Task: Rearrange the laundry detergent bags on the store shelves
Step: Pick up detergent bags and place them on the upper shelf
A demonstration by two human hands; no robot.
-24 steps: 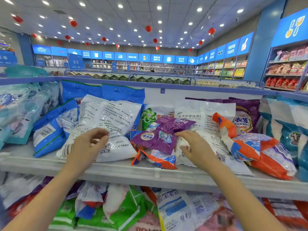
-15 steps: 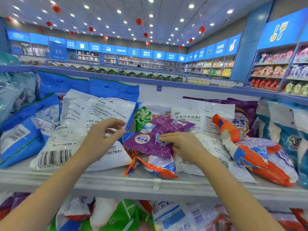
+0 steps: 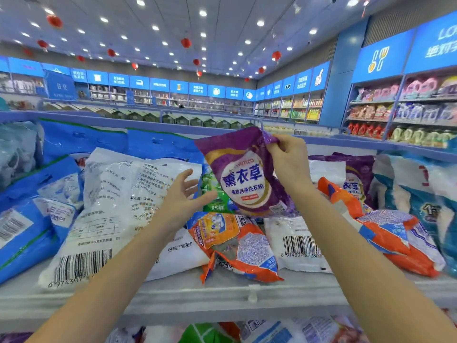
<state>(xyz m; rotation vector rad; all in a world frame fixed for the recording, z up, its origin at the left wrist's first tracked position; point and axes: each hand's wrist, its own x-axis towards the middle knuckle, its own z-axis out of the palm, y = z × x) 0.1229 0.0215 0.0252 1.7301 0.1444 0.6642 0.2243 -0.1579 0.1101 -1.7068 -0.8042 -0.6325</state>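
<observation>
A small purple detergent bag (image 3: 243,174) hangs upright above the shelf, held by its top right corner in my right hand (image 3: 289,162). My left hand (image 3: 181,198) hovers with spread fingers just left of the bag's lower edge, holding nothing. Below them an orange detergent bag (image 3: 243,246) lies flat on the white shelf (image 3: 222,293). A large white bag (image 3: 116,206) leans to the left, and a green bag (image 3: 214,194) shows behind the purple one.
Blue bags (image 3: 32,219) crowd the shelf's left end. On the right lie another white bag (image 3: 299,241), an orange bag (image 3: 388,226), a second purple bag (image 3: 356,179) and teal bags (image 3: 425,201). More bags fill the lower shelf (image 3: 247,332).
My right hand has taken the purple bag off the pile and raised it upright. My left hand came off the white bag and moved right toward it, fingers spread.
</observation>
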